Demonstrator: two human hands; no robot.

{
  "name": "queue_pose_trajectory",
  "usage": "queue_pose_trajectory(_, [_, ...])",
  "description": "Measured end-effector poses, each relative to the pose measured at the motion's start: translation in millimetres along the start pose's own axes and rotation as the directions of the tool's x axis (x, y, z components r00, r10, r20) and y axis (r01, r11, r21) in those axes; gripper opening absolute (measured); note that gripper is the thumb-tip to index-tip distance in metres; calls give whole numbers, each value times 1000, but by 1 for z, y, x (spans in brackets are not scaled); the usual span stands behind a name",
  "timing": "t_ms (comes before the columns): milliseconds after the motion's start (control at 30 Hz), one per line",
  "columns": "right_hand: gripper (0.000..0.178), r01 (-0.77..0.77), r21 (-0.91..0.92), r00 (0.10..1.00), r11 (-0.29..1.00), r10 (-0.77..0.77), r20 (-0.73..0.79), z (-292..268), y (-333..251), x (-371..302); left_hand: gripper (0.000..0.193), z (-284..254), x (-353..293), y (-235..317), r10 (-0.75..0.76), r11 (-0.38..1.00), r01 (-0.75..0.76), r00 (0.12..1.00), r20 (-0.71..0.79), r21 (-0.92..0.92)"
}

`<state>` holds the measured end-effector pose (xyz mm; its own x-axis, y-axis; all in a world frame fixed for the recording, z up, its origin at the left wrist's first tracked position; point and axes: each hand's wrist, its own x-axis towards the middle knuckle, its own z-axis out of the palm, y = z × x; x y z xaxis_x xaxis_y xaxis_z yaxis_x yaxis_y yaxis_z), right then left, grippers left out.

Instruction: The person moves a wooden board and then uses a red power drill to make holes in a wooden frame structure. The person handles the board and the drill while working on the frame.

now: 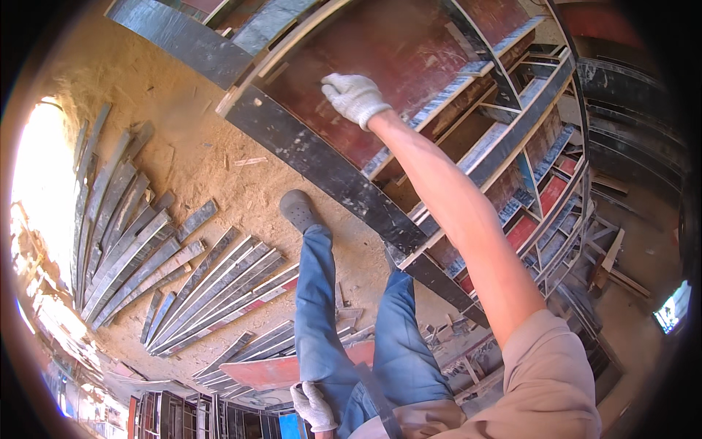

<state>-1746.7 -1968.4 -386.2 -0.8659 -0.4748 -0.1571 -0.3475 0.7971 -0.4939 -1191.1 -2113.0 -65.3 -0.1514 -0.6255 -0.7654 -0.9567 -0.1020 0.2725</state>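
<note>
My right hand point(355, 99), in a white knit work glove, is stretched out over the reddish-brown panel point(333, 55) of a large wooden framework. Its fingers are curled in, and whatever may be inside them is hidden. I cannot tell whether the glove touches the panel. A black-faced board point(329, 172) forms the framework's near side. My left hand point(313, 407), gloved the same way, hangs beside my left thigh with its fingers loosely extended and nothing visible in it. A dark flat strip point(376, 399) crosses my lap, apart from that hand.
Long dark wooden strips point(131, 241) lie fanned out on the sandy floor point(175, 139) to the left. More framework compartments point(537, 190) extend to the right. A reddish curved board point(263, 372) lies behind my legs. Another black-edged panel point(179, 44) stands at the far left.
</note>
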Motion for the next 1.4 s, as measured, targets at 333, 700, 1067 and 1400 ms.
queue_pose_trajectory(333, [28, -95, -177, 950, 980, 142, 276, 8, -2, 12, 32, -40, 49, 58, -127, 992, 127, 989, 74, 3])
queue_pose_trajectory(700, [24, -475, -458, 805, 751, 581, 117, -53, 11, 39, 32, -59, 116, 178, -192, 946, 197, 980, 44, -259])
queue_pose_trajectory(1067, [25, -19, 91, 998, 996, 24, -58, -93, -128, 354, 40, -60, 132, 209, -277, 942, 283, 959, 60, -178])
queue_pose_trajectory(1400, [32, 4, -331, 970, 943, 78, 232, -25, -93, 473, 42, -54, 105, 249, -371, 920, 378, 925, 80, -105])
